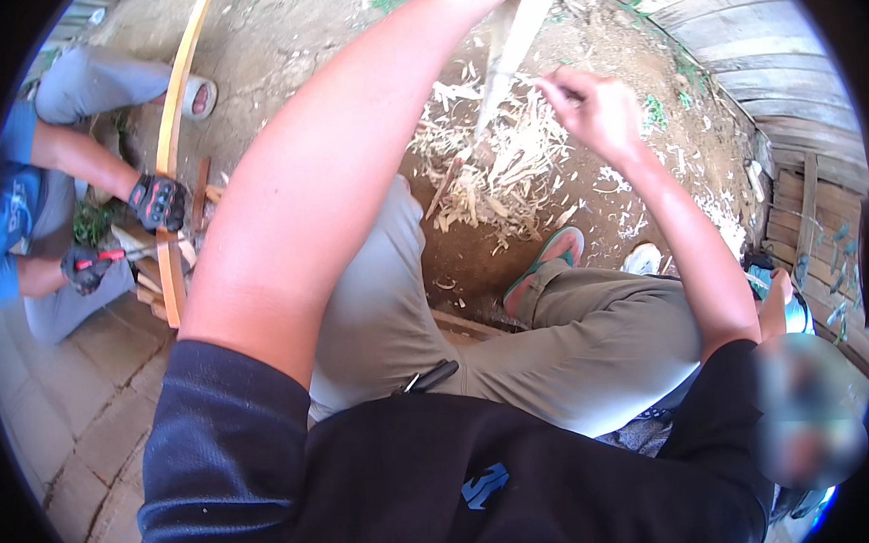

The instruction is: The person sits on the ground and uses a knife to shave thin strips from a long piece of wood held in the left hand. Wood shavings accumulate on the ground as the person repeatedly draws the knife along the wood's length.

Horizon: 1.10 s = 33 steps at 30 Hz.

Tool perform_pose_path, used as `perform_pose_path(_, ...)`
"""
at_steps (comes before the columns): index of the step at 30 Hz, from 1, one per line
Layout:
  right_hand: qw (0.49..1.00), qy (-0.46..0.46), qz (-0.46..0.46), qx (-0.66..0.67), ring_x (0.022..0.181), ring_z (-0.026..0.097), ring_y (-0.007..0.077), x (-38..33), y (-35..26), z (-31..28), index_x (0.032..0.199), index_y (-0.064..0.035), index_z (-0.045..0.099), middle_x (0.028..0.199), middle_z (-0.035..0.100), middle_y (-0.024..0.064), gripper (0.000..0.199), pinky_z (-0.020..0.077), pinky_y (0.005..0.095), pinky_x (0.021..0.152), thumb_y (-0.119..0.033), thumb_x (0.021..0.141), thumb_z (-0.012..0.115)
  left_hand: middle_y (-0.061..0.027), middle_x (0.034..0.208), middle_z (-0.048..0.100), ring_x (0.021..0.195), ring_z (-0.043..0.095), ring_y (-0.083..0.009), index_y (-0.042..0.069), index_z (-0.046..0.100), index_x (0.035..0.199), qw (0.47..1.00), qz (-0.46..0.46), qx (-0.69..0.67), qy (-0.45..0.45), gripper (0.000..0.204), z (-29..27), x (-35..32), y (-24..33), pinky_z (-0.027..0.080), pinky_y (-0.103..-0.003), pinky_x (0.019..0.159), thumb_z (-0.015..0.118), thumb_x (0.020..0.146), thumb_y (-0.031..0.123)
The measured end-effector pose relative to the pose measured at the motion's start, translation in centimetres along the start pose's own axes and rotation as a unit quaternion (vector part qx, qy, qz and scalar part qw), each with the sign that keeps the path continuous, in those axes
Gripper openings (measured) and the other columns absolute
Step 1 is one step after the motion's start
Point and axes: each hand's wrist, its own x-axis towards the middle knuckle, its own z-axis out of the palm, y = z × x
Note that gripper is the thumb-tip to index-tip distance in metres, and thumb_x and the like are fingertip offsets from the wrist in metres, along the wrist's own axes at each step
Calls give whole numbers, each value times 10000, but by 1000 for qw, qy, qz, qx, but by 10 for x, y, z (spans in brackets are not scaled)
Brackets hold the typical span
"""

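My left forearm (352, 112) stretches up across the view, and its hand lies past the upper edge. Near its end a long pale wooden strip (524, 39) slants down, its lower end over a heap of curly wood shavings (513, 192). My right hand (596, 113) is just right of the strip, with the fingers curled and the fingertips pinched close to the strip's edge. Whatever may be between those fingertips is too small to make out. A reddish-brown stick (445, 189) rests among the shavings between my legs.
At left, a person's black-gloved hand (158, 202) grips a curved wooden strip (173, 127); the other glove holds a red-handled tool (109, 255). Another person's hand (780, 283) shows at right, beside a plank wall (782, 68). A black clip-like object (432, 377) is at my waist.
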Motion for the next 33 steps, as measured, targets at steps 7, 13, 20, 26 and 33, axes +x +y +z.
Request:
perform_pose_path(7, 994, -75, 85, 5, 452, 596, 121, 8, -13, -4, 953, -210, 774, 677, 733, 15, 252, 480, 318, 399, -418, 1013, 644, -208, 1000, 654, 997, 595, -434, 38, 706, 1043, 986, -70, -150, -35, 214, -10, 21, 11, 471, -524, 877, 710, 854, 138)
perform_pose_path(13, 986, -119, 114, -28, 583, 693, 208, 6, -24, -7, 1014, -211, 769, 750, 751, 34, 257, 573, 370, 560, -433, 1005, 640, -188, 952, 660, 901, 618, -418, 35, 703, 978, 996, 11, -77, 49, 163, -3, 14, 10, 490, -517, 795, 738, 832, 99)
perform_pose_path(20, 992, -62, 110, 9, 767, 761, 280, 8, -37, -24, 1028, -211, 752, 836, 775, 69, 299, 619, 430, 747, -465, 1010, 595, -167, 988, 662, 963, 600, -402, 40, 677, 953, 994, -50, -95, -4, 161, -2, 2, 4, 460, -519, 837, 736, 826, 118)
perform_pose_path(26, 983, -114, 141, 1, 859, 759, 302, 24, -46, -49, 1061, -219, 743, 917, 781, 70, 317, 610, 455, 808, -481, 1011, 572, -168, 995, 644, 981, 582, -391, 58, 685, 1025, 999, -31, -44, -11, 230, 2, -6, -18, 445, -508, 857, 733, 826, 164)
perform_pose_path(33, 981, -133, 140, -22, 911, 757, 296, 19, -56, -61, 1123, -225, 743, 973, 787, 63, 326, 609, 438, 843, -479, 1007, 575, -182, 1057, 651, 1031, 573, -404, 58, 694, 1049, 997, 26, -30, -61, 222, -6, -8, -6, 430, -534, 906, 672, 869, 186)
